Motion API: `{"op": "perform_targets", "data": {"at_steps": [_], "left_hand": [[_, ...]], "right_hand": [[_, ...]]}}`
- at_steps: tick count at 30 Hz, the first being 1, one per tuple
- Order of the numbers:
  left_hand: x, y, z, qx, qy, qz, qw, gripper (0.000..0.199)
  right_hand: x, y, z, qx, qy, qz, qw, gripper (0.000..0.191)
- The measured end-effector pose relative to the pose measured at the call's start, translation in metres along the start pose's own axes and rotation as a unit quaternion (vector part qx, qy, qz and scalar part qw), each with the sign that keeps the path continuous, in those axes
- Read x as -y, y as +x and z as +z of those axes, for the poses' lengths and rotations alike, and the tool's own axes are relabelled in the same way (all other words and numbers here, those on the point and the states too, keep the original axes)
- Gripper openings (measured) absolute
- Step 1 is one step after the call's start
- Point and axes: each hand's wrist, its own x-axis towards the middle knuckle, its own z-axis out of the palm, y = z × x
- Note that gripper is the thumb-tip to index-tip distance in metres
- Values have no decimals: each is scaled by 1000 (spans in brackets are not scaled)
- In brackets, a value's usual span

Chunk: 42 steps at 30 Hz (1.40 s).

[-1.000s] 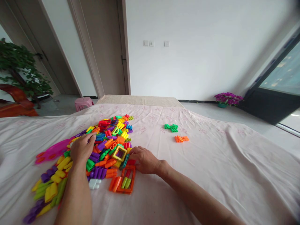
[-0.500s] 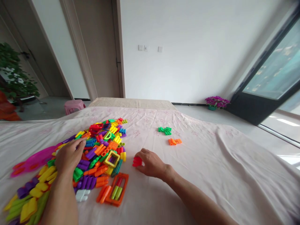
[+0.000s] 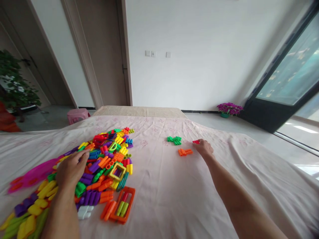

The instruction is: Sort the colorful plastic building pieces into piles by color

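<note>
My right hand (image 3: 204,148) reaches far out over the cloth at the right, its fingers closed on a small red plastic building block (image 3: 195,142). Just left of it lie orange blocks (image 3: 185,152), and a little beyond those a cluster of green blocks (image 3: 174,140). On the left, my left hand (image 3: 71,167) rests on the edge of a heap of colourful plastic blocks (image 3: 107,162), fingers stretched out and no block visibly held. Its fingertips are next to blue blocks (image 3: 94,154); the underside of the hand is hidden.
A pink patterned cloth (image 3: 159,199) covers the surface. An orange frame (image 3: 124,205) with blocks inside lies near the front of the heap. Left of my left hand is a magenta plastic piece (image 3: 37,171). Beyond stand a pink stool (image 3: 78,115) and a pot of purple flowers (image 3: 229,109).
My right hand has carried the red block from beside the heap away to the right, past the orange blocks. My left hand stays in place on the heap.
</note>
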Motion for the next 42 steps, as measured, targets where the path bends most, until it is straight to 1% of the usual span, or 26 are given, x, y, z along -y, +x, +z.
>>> {"op": "perform_targets", "data": {"at_steps": [2,3,5,6,7,8,9,11,12,13,14,16,19,21,23,25,26,28,30,32,35,37,38,40,41,42], "left_hand": [[-1,0,-1,-1,4,-5,1000,54],[-1,0,-1,-1,8,-7,1000,54],[-2,0,0,1,9,-4,1000,53],[-2,0,0,1,9,-3,1000,53],[-2,1,0,-1,9,-3,1000,52],[-2,0,0,-2,9,-2,1000,52],[-2,0,0,-4,9,-2,1000,52],[-2,0,-1,-5,7,-2,1000,52],[-2,0,-1,-3,6,-2,1000,52],[-2,0,-1,-1,5,-3,1000,52],[-2,0,-2,0,4,-3,1000,52],[-2,0,-2,2,3,-3,1000,53],[-3,0,-2,5,2,-12,1000,53],[-3,0,-3,7,2,-16,1000,53],[-4,0,-3,6,-1,-14,1000,53],[-5,0,-4,4,-3,-12,1000,54],[-5,0,-5,5,-3,-13,1000,54],[-5,0,-4,7,0,-16,1000,53],[-5,0,-3,6,3,-15,1000,53],[-3,0,0,1,5,-9,1000,52],[-4,-3,-1,-17,5,4,1000,50],[-13,-6,-6,-75,1,8,997,47],[-21,-7,-10,-116,-6,12,993,46],[-45,-11,-17,-191,-39,30,980,45],[-60,-14,-19,-203,-68,45,976,43],[-77,-17,-19,-193,-108,58,974,42]], "right_hand": [[0,3,0,-4,-22,-10,1000,55],[5,1,0,-20,-32,-23,999,54],[25,-12,-2,-63,-32,-72,995,48],[40,-24,-2,-72,-16,-115,991,43],[57,-39,-1,-67,12,-165,984,37],[77,-58,1,-31,52,-229,972,33],[98,-79,4,30,102,-291,951,30],[140,-124,13,154,184,-394,887,25],[159,-146,18,186,205,-420,864,22],[177,-166,23,208,212,-438,849,21],[194,-183,28,217,206,-435,849,22],[220,-209,36,239,169,-412,863,29],[242,-226,43,263,118,-383,878,42],[248,-229,46,257,107,-380,882,43],[247,-227,51,256,108,-379,883,37],[241,-223,56,278,145,-360,879,31],[237,-220,59,301,184,-335,874,29],[227,-214,66,353,292,-260,850,27],[217,-210,71,389,394,-184,812,26],[209,-207,72,394,455,-141,786,27],[201,-207,69,378,493,-118,775,29],[198,-207,65,372,522,-116,759,32],[198,-208,62,372,542,-120,744,34],[197,-208,58,371,587,-132,707,38],[197,-209,55,366,608,-135,691,39],[198,-209,53,361,627,-135,678,41]]}}
